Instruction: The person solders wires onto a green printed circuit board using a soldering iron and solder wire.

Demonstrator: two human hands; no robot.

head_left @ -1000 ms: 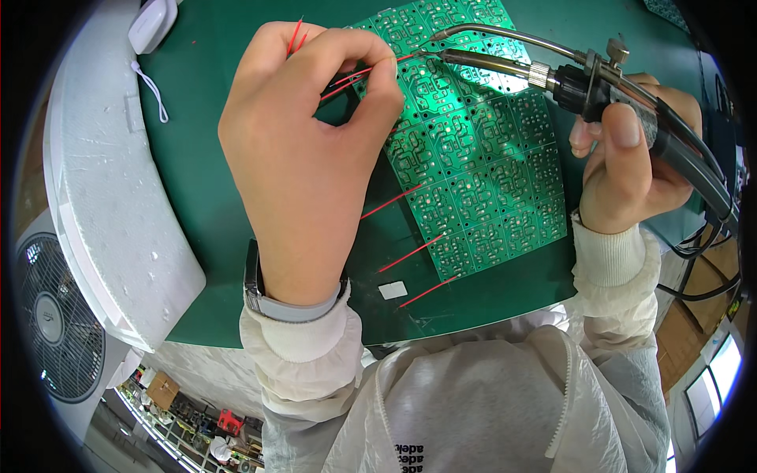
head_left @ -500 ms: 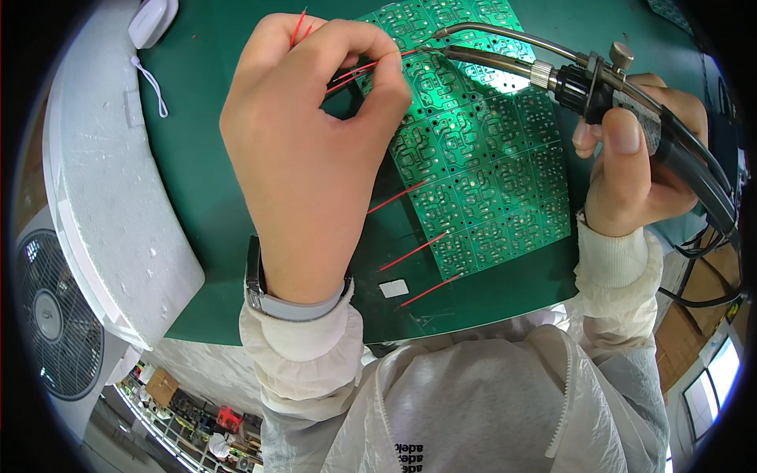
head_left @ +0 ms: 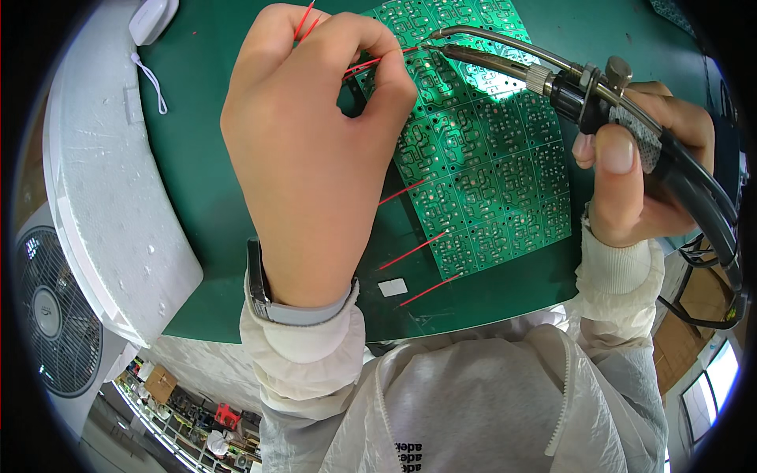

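A panel of green circuit boards lies on the green work surface. My left hand is closed above its upper left edge, pinching a red wire between thumb and forefinger. More red wire pieces stick out from between its other fingers. In my right hand is a soldering iron with a thin curved metal tube clamped alongside. The iron's tip and the tube's end meet close to the wire's end over the board. Further down, several red wires extend from the panel's left edge.
A white foam block borders the work surface on the left, beside a fan. A white plastic case with a strap sits at the upper left. A small white piece lies near the front edge. Black cables hang at the right.
My left hand has shifted slightly, still pinching the wire. My right hand has moved a little down and right at the handle, while the iron's tip stays at almost the same spot.
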